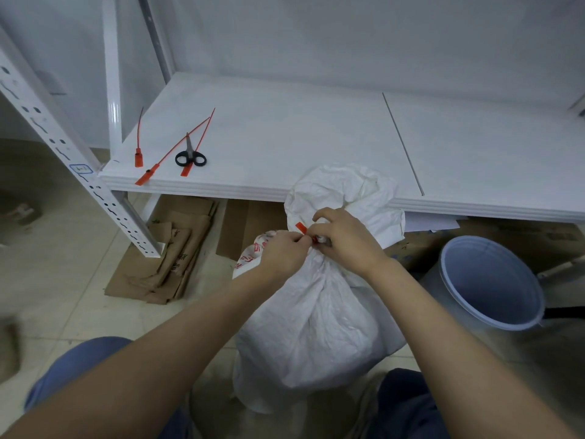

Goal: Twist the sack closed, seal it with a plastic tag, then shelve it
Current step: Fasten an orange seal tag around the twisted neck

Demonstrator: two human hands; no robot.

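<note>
- A white woven plastic sack (316, 324) stands upright on the pale tiled floor (63, 280), its long axis running up toward 12 o'clock, its gathered neck cinched between two bare hands just in front of the shelf edge.
- Above the neck, the sack's loose mouth flares open toward 12 o'clock and overlaps the front lip of the white metal shelf (285, 131).
- The left hand (281, 253) comes in from 7 o'clock, its grip pinched tight at thumb and forefinger on the strap of a red plastic seal tag (301, 229) at the neck.
- The right hand (343, 237) comes in from 5 o'clock, its grip curled closed over the neck and the tag's lock; the fingers cover most of it, so how far the strap is threaded cannot be told.
- Only the tag's flat red end shows, pointing toward 10 o'clock.
- Red printing on the sack, at 9 o'clock from the hands, is folded and unreadable.
- On the shelf at 10 o'clock lie three spare red seal tags (138, 155) with thin tails pointing toward 1 o'clock, and black-handled scissors (190, 155), blades toward 12 o'clock.
- A pale blue plastic bucket (493, 280) stands open at 3 o'clock of the sack.
- Flattened brown cardboard (171, 251) lies under the shelf, partly hidden.
</note>
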